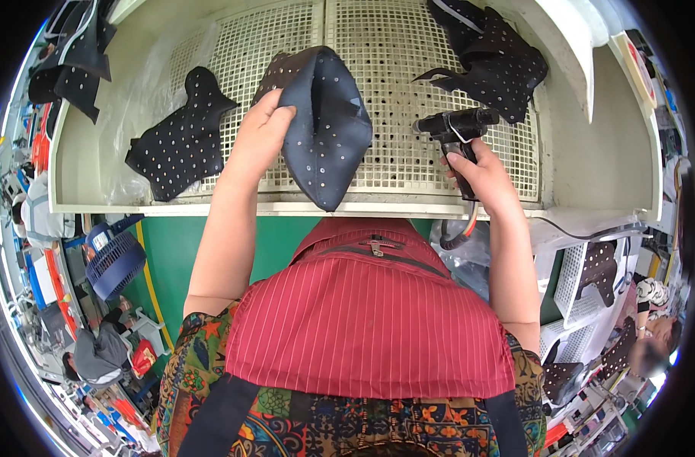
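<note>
My left hand point(264, 137) grips the left edge of a dark dotted fabric piece point(338, 129) that is folded into a pouch shape, its blue-grey side showing around a dark opening. The thumb lies on top of the edge, and the other fingers are hidden behind it. My right hand point(480, 174) is wrapped around the handle of a black pistol-shaped spray gun point(458, 126). Its nozzle points left toward the piece, with a gap between them. Both hands are above a pale perforated grid point(393, 179). A flat dotted piece point(181, 145) lies left of my left hand.
More dark dotted pieces point(503, 65) are heaped at the far right of the grid, and others hang at the far left point(81, 57). Pale walls point(606, 160) enclose the grid. A cable point(464, 232) hangs below the gun. A blue fan point(115, 260) stands at left; people sit on both sides.
</note>
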Tool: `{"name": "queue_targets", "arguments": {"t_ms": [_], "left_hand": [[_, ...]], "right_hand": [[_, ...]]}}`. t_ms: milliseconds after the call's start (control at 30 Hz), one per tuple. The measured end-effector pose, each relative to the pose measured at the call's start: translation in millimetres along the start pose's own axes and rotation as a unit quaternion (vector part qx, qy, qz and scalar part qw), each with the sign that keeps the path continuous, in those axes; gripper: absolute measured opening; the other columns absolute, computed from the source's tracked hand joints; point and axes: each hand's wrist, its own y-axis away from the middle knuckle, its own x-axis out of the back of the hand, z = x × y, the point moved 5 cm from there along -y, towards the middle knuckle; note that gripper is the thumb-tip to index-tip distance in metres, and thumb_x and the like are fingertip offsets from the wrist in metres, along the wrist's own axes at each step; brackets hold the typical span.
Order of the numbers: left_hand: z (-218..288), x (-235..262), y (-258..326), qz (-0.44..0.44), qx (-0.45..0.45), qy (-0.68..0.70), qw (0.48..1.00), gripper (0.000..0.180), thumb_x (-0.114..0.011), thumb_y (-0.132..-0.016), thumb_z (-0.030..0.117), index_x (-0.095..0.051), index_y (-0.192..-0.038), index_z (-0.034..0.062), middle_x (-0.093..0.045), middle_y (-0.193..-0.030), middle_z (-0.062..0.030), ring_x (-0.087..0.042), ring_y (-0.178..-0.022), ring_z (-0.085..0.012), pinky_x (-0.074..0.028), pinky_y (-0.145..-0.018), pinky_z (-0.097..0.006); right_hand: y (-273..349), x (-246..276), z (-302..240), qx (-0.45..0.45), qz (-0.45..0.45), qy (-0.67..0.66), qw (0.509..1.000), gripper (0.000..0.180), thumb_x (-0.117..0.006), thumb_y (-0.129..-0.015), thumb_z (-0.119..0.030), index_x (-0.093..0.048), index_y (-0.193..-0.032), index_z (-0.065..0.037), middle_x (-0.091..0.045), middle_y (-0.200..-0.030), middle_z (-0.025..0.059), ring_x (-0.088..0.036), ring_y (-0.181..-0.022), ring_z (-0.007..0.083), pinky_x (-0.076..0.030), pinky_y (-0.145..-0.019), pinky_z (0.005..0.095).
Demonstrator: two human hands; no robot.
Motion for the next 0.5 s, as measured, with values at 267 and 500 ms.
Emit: {"name": "queue_targets", "arguments": {"t_ms": [267,500], "left_hand": [[1.3,-13.1,-7.1,-0.058,-0.038,-0.081,0.994,0.029,-0.048,-0.088,0.01,-0.058,-0.113,-0.0017,-0.063,-0.093,-0.0031,-0.057,-0.082,-0.0095,-0.047,-0.075,-0.025],[4.2,-20.1,-15.0,-0.109,-0.061,-0.096,0.987,0.031,-0.049,-0.086,0.01,-0.058,-0.113,-0.002,-0.066,-0.097,-0.0079,-0.06,-0.088,-0.014,-0.048,-0.081,-0.029]], "right_hand": [[32.1,-17.8,-23.6,0.089,0.068,0.057,0.992,0.036,-0.064,-0.086,-0.016,-0.054,-0.116,0.0,-0.065,-0.083,0.0069,-0.06,-0.073,0.015,-0.048,-0.069,0.0305],[76.6,-56.5,-77.9,0.11,0.101,0.267,0.952,0.035,-0.066,-0.081,-0.02,-0.055,-0.108,-0.001,-0.063,-0.086,0.024,-0.061,-0.083,0.0421,-0.048,-0.071,0.0453]]}}
